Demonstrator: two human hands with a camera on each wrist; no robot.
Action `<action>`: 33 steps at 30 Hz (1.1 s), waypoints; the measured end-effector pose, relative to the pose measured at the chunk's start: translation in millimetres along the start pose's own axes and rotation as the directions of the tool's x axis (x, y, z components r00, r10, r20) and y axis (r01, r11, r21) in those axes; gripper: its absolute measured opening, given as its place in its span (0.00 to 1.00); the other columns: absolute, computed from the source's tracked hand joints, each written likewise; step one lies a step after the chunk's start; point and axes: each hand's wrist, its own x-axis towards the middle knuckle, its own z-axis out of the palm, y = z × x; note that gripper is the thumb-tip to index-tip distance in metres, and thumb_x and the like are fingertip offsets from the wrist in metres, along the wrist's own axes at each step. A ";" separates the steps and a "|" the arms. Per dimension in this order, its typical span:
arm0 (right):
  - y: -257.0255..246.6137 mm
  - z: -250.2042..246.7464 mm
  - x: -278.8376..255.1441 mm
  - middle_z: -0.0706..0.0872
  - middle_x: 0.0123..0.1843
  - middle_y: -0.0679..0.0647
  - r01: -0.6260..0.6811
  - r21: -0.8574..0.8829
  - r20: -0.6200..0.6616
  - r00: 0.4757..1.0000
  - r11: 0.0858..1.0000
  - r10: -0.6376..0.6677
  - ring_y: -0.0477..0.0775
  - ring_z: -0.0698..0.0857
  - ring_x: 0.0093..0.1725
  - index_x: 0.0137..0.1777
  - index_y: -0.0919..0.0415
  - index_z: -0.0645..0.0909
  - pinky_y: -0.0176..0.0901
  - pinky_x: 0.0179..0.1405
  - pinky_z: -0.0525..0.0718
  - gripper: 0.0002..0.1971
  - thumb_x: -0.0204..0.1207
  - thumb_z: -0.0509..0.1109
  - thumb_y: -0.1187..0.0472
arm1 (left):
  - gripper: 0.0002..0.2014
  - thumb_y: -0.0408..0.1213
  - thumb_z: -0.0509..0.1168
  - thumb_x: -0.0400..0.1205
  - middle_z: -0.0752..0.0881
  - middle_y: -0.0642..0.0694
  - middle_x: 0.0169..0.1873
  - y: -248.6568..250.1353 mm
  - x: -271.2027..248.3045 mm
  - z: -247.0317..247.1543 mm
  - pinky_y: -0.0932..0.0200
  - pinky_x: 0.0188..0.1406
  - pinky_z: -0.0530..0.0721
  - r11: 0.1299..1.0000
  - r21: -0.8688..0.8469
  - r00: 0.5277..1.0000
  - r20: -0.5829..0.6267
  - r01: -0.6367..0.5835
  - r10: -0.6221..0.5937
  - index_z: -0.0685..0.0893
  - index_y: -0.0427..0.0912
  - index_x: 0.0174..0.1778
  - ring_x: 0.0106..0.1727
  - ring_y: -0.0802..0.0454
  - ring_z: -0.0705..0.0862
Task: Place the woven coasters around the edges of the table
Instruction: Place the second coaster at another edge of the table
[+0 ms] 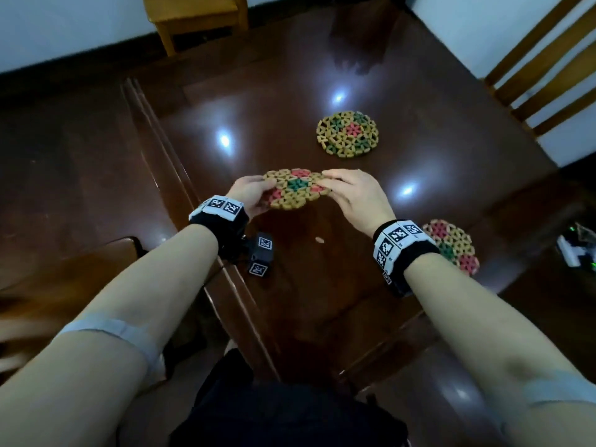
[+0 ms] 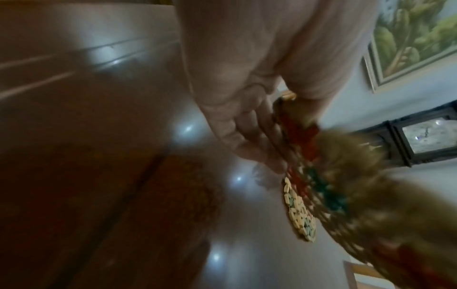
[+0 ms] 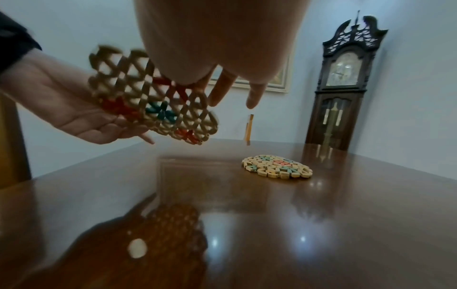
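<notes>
A round woven coaster (image 1: 293,188) of tan, red and green pieces hangs tilted above the dark glossy table (image 1: 290,101), held between both hands. My left hand (image 1: 248,191) grips its left side, thumb on top and fingers (image 2: 247,136) underneath. My right hand (image 1: 351,195) holds its right edge with the fingertips. The right wrist view shows the held coaster (image 3: 153,101) lying on the left palm (image 3: 61,105). A second coaster (image 1: 347,133) lies flat further in on the table. A third coaster (image 1: 451,246) lies near the right edge, partly behind my right wristband.
A small pale speck (image 1: 319,241) lies on the table below the hands. A slatted chair (image 1: 548,59) stands at the right, a wooden stool (image 1: 193,14) beyond the far edge. A grandfather clock (image 3: 346,78) stands by the far wall.
</notes>
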 end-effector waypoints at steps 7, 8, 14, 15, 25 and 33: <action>-79.1 6.6 -52.1 0.77 0.73 0.55 -0.683 0.478 0.230 0.704 0.552 0.672 0.51 0.83 0.63 0.78 0.50 0.66 0.46 0.61 0.82 0.26 0.80 0.64 0.57 | 0.13 0.26 0.60 0.83 0.88 0.36 0.53 -13.5 -54.3 -46.4 0.49 0.41 0.89 0.998 0.029 0.983 0.178 -0.050 0.044 0.78 0.35 0.64 0.52 0.42 0.88; -89.6 7.3 -55.1 0.79 0.71 0.55 -0.730 0.561 0.311 0.624 0.391 0.717 0.50 0.85 0.59 0.78 0.50 0.64 0.45 0.54 0.83 0.26 0.81 0.62 0.56 | 0.14 0.26 0.60 0.83 0.87 0.36 0.53 -14.0 -60.6 -51.7 0.48 0.44 0.89 0.998 0.039 0.982 0.182 -0.053 0.045 0.78 0.35 0.65 0.53 0.42 0.88; -125.1 21.1 -68.8 0.79 0.73 0.55 -0.790 0.599 0.523 0.512 0.133 0.681 0.53 0.87 0.58 0.80 0.55 0.60 0.50 0.53 0.82 0.28 0.82 0.58 0.47 | 0.17 0.26 0.60 0.83 0.86 0.35 0.59 -20.3 -75.2 -67.2 0.47 0.44 0.87 0.991 0.126 0.971 0.241 -0.035 0.003 0.76 0.37 0.68 0.57 0.40 0.86; -127.4 23.0 -70.6 0.81 0.70 0.55 -0.784 0.613 0.545 0.504 0.092 0.670 0.53 0.87 0.57 0.79 0.56 0.62 0.50 0.53 0.82 0.28 0.82 0.59 0.47 | 0.17 0.26 0.61 0.83 0.86 0.36 0.59 -21.8 -76.3 -68.4 0.46 0.44 0.87 0.987 0.156 0.968 0.250 -0.029 -0.011 0.76 0.38 0.67 0.57 0.40 0.86; -128.0 39.8 -62.1 0.87 0.49 0.50 -0.745 0.667 0.538 0.496 0.016 0.682 0.45 0.85 0.39 0.66 0.59 0.79 0.46 0.53 0.80 0.15 0.79 0.67 0.61 | 0.02 0.39 0.71 0.77 0.89 0.37 0.45 -13.4 -45.1 -77.7 0.39 0.49 0.89 0.917 0.393 0.997 0.067 -0.065 0.042 0.87 0.46 0.40 0.43 0.42 0.90; -120.3 75.4 -3.6 0.87 0.58 0.54 -0.743 0.669 0.463 0.393 -0.022 0.795 0.48 0.87 0.44 0.66 0.56 0.77 0.39 0.41 0.81 0.16 0.80 0.63 0.61 | 0.06 0.41 0.75 0.74 0.90 0.47 0.38 43.6 37.8 -79.0 0.63 0.32 0.82 0.670 0.715 0.978 0.186 -0.201 0.096 0.89 0.45 0.44 0.37 0.54 0.86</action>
